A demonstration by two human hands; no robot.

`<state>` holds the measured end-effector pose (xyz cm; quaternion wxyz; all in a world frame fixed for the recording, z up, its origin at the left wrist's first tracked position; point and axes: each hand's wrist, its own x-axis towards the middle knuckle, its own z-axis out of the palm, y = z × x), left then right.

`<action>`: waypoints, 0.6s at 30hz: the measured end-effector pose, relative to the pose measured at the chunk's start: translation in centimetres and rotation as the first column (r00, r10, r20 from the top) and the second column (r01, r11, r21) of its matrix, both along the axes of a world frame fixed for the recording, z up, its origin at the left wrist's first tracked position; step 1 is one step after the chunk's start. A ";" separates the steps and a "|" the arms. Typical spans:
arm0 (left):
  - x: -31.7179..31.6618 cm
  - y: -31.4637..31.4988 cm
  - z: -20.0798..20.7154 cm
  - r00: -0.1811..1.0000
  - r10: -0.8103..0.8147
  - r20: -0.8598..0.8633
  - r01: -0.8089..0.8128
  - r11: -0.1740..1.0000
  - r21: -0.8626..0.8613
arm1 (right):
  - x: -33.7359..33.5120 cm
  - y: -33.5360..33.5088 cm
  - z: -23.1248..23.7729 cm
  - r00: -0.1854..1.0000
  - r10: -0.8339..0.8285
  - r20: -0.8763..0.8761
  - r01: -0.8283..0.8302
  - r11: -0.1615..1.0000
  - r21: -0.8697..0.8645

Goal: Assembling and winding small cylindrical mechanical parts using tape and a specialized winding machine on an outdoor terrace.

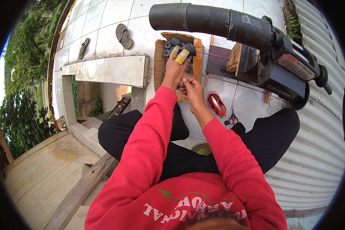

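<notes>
My left hand reaches over a cardboard box, its fingers stretched out and yellow wrapping around some of them. Close by its fingertips is a dark roll at the end of a thin metal rod; whether they touch, I cannot tell. My right hand is just below, thumb and fingers pinched together beside the left palm. What it pinches, if anything, is too small to make out. Several dark grey rolls with holed centres lie in the box, partly hidden by my left hand.
A black machine with gears and a large black pipe stands at the right. A red tape dispenser and scissors lie on the tiles near my right hand. Sandals rest at the far left, behind a tiled ledge.
</notes>
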<state>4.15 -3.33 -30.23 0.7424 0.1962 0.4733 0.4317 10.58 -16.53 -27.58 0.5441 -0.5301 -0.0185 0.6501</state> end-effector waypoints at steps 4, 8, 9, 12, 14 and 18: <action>0.9 -0.8 0.0 0.996 0.091 0.014 -0.091 0.996 0.003 | 0.7 -0.5 -0.6 1.000 0.000 0.005 0.000 1.000 -0.018; 1.4 -1.7 0.5 0.985 0.141 0.096 -0.141 0.990 -0.006 | 1.3 -0.8 -1.2 1.000 0.006 0.004 -0.005 0.999 -0.032; 1.3 -1.8 0.3 0.982 0.158 0.101 -0.159 0.987 -0.001 | 1.2 -0.8 -1.2 1.000 0.023 0.008 -0.023 0.999 -0.025; 1.1 -2.0 -0.1 0.979 0.143 0.146 -0.146 0.989 0.011 | 1.2 -0.8 -1.1 1.000 0.020 -0.001 -0.020 0.999 -0.048; 1.0 -1.9 -0.1 0.972 0.162 0.167 -0.165 0.986 0.001 | 1.1 -0.7 -0.9 1.000 0.026 0.004 -0.025 0.998 -0.050; 1.7 -1.8 0.3 0.962 0.180 0.204 -0.181 0.983 -0.016 | 1.7 -0.8 -1.2 1.000 0.012 0.028 -0.010 0.997 -0.071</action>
